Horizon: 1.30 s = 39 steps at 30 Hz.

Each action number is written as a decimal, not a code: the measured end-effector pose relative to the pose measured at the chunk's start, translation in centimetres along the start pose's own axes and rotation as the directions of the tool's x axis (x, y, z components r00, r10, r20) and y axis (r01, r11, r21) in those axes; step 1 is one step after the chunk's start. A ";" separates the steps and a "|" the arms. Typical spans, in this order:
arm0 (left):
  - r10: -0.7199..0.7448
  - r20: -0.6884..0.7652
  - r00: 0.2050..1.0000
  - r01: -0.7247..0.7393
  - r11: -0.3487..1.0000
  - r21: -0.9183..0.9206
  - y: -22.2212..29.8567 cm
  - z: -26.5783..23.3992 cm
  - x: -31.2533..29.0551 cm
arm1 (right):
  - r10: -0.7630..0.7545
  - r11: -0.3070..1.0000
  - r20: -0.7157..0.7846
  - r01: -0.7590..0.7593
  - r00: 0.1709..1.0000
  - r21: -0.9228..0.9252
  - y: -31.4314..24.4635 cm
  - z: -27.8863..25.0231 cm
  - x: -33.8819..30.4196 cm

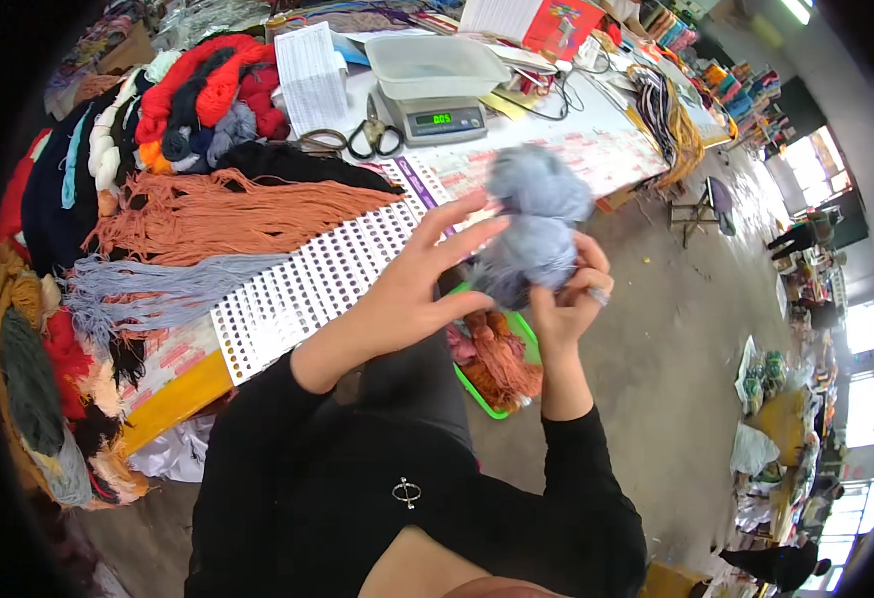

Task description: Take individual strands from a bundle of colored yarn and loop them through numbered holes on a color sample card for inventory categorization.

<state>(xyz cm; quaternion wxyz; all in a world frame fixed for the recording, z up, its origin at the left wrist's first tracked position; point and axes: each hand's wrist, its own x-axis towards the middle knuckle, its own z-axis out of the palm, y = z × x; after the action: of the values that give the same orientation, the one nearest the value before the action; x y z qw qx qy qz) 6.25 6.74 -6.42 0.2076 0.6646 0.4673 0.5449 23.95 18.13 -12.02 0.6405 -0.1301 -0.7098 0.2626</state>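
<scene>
A skein of blue-grey yarn (pixel 541 199), bunched into two fluffy lobes and a little blurred, is up in the air before me. My right hand (pixel 573 294), with a ring on one finger, pinches its lower right side. My left hand (pixel 422 284) is at the skein's left side, its fingers stretched out and spread, fingertips close to the yarn; whether they touch it I cannot tell. Below the left hand lies a white card with rows of punched holes (pixel 302 299). Cut orange-brown yarn (pixel 227 219) and light blue-grey yarn strands (pixel 163 289) lie across the card's left part.
On the table stands a digital scale (pixel 442 122) with a clear plastic tub (pixel 435 68); black-handled scissors (pixel 375 138) lie beside it. Many-coloured skeins (pixel 202 85) pile up at the left. Below my hands, a green basket (pixel 498 413) holds reddish yarn. People and shelves line the far right.
</scene>
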 end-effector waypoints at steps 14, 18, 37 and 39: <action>-0.313 -0.221 0.924 0.330 0.943 0.045 1.7 -3.6 -4.9 | 0.358 0.791 0.558 -0.560 0.749 0.245 -4.4 5.1 0.4; -0.270 -0.176 0.947 0.298 0.942 0.156 1.9 -5.2 -6.3 | 0.381 0.768 0.565 -0.591 0.732 0.246 -5.7 6.3 0.1; -0.131 -0.455 0.881 0.286 0.913 0.292 4.3 -4.8 -10.6 | 0.270 0.900 0.298 -0.350 0.916 0.261 -7.8 9.5 -5.5; -0.136 -0.478 0.868 0.299 0.912 0.282 5.0 -5.2 -11.1 | 0.188 0.923 0.262 -0.261 0.947 0.284 -8.7 9.2 -5.5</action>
<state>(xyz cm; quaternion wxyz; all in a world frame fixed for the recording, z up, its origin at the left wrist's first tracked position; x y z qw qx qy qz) 3.76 -6.26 -6.67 0.0347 0.4890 0.6639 0.5647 17.08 6.19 -12.37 0.5322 -0.0760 -0.7081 0.4577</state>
